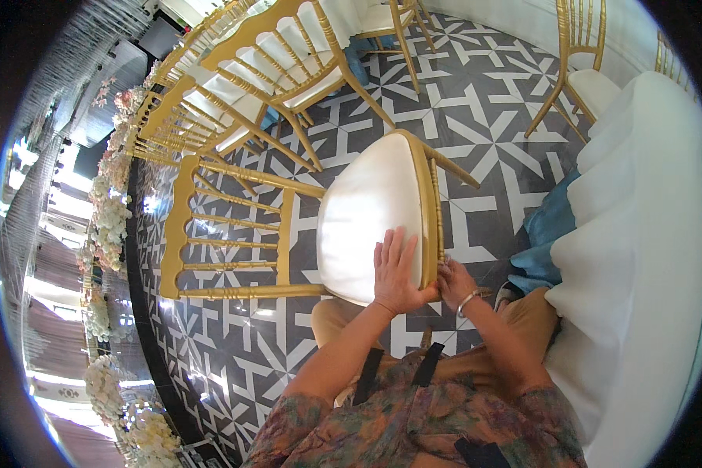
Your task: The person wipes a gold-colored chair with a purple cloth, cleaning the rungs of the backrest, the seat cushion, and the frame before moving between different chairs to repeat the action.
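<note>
A gold chair [284, 237] with a spindle back and a white padded seat [362, 216] stands before me, its backrest to the left. My left hand [396, 272] lies flat on the cushion near its front edge, with the thumb reaching over the gold seat frame [429, 234]. Just beyond that edge, my right hand [457, 284] has its fingers curled at the near end of the turned front stretcher [437, 199]. A small greyish thing [443, 264] shows at its fingertips, too small to name. A bracelet circles the right wrist.
More gold chairs [269, 64] stand close together at the upper left. At right, a table with white cloth [637, 234] and blue fabric [544, 234] beneath is close beside me. Another gold chair [585, 76] stands behind it. Flowers [108, 205] line a black edge at left.
</note>
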Demonstrator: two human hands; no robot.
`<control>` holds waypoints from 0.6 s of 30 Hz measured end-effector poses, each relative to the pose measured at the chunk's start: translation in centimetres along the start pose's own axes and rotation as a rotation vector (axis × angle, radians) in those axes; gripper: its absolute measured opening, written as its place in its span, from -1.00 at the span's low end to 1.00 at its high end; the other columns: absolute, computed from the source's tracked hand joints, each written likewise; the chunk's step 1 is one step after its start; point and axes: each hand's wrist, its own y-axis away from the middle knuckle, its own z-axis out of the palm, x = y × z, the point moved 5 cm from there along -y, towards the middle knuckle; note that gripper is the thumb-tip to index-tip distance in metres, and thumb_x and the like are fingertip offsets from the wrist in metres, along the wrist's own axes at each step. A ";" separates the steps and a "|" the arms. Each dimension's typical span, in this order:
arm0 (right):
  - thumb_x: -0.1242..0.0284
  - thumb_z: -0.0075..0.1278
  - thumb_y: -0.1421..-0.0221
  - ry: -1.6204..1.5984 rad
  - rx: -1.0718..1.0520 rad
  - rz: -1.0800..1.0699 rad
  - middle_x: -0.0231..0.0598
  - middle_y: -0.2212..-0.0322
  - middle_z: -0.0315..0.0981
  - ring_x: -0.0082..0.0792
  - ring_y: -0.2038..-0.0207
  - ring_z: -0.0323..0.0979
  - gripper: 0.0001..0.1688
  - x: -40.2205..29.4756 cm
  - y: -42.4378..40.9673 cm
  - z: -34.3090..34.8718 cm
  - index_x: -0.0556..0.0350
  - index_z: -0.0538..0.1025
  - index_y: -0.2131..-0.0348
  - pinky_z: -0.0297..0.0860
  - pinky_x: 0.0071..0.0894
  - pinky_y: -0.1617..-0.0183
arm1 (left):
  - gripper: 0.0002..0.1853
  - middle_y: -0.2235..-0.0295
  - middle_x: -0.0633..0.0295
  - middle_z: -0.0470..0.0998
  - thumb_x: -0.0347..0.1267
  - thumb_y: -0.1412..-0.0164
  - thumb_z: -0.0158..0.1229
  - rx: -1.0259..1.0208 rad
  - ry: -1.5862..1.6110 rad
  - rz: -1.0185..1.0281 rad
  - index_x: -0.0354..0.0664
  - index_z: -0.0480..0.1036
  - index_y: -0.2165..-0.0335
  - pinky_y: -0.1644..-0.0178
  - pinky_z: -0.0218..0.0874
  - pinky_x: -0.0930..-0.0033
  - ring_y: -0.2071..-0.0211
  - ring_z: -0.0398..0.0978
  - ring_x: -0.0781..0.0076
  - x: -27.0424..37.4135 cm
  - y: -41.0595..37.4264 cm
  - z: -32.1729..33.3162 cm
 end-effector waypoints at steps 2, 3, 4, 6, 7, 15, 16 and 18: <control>0.40 -0.15 0.00 0.055 -0.026 0.081 0.01 0.29 0.27 0.01 0.22 0.26 -0.68 -2.3 1.7 -2.2 0.00 0.43 0.19 0.27 -0.15 0.17 | -0.05 -0.12 -0.07 -0.02 -0.02 0.33 0.16 -0.009 0.004 -0.011 -0.20 0.07 -0.06 -0.18 -0.37 -0.04 -0.17 -0.15 -0.05 -0.1 0.0 0.0; 0.41 -0.14 0.01 0.096 -0.035 0.111 0.00 0.29 0.27 0.02 0.22 0.26 -0.68 -3.0 2.1 -3.0 0.00 0.42 0.19 0.28 -0.14 0.18 | -0.05 -0.12 -0.07 -0.02 -0.02 0.34 0.16 -0.004 0.004 -0.009 -0.20 0.07 -0.06 -0.18 -0.37 -0.05 -0.17 -0.15 -0.05 -0.1 0.0 0.0; 0.42 -0.14 0.01 0.132 -0.041 0.144 -0.01 0.29 0.28 0.02 0.22 0.26 -0.68 -3.8 2.6 -3.4 0.01 0.42 0.18 0.28 -0.14 0.19 | -0.05 -0.12 -0.07 -0.01 -0.03 0.35 0.17 -0.004 -0.001 -0.006 -0.20 0.07 -0.06 -0.18 -0.37 -0.05 -0.17 -0.15 -0.05 -0.1 -0.1 -0.1; 0.44 -0.12 0.03 -0.018 -0.032 0.240 -0.02 0.31 0.29 0.02 0.23 0.27 -0.67 -5.7 3.8 -3.9 0.03 0.41 0.19 0.29 -0.11 0.21 | -0.03 -0.12 -0.07 -0.03 -0.04 0.36 0.18 -0.013 -0.005 -0.007 -0.20 0.07 -0.06 -0.18 -0.37 -0.05 -0.17 -0.16 -0.05 -0.1 0.0 -0.3; 0.45 -0.11 0.04 -0.094 -0.025 0.286 -0.03 0.31 0.29 0.02 0.24 0.27 -0.67 -6.2 4.1 -3.8 0.04 0.41 0.19 0.30 -0.10 0.22 | -0.03 -0.13 -0.07 -0.05 -0.05 0.37 0.19 -0.022 -0.003 -0.012 -0.20 0.06 -0.06 -0.18 -0.39 -0.05 -0.18 -0.17 -0.05 -0.1 -0.1 -0.3; 0.32 -0.24 -0.07 -0.036 -0.179 0.541 0.10 -0.05 0.02 0.06 0.02 0.13 -0.53 -0.1 5.3 2.3 0.22 0.28 0.06 0.16 -0.07 0.01 | -0.03 -0.13 -0.06 -0.05 -0.11 0.37 0.19 -0.010 -0.008 -0.029 -0.19 0.05 -0.07 -0.18 -0.37 -0.04 -0.18 -0.17 -0.04 -0.6 0.2 -0.4; 0.34 -0.28 -0.09 -0.135 -0.132 0.546 0.14 -0.01 0.09 0.06 0.10 0.21 -0.53 1.5 5.5 3.0 0.30 0.27 0.07 0.09 -0.09 -0.03 | -0.04 -0.13 -0.06 -0.05 -0.09 0.36 0.19 -0.016 -0.016 -0.021 -0.19 0.05 -0.07 -0.18 -0.37 -0.04 -0.18 -0.16 -0.04 -0.4 -0.1 -0.4; 0.36 -0.30 -0.10 -0.098 -0.002 0.717 0.14 0.05 0.16 0.04 0.17 0.26 -0.55 4.3 6.1 5.0 0.25 0.29 0.07 0.14 -0.08 0.01 | -0.04 -0.13 -0.05 -0.04 -0.08 0.35 0.17 -0.034 -0.027 -0.020 -0.19 0.05 -0.07 -0.18 -0.36 -0.04 -0.18 -0.16 -0.04 0.0 0.1 -0.3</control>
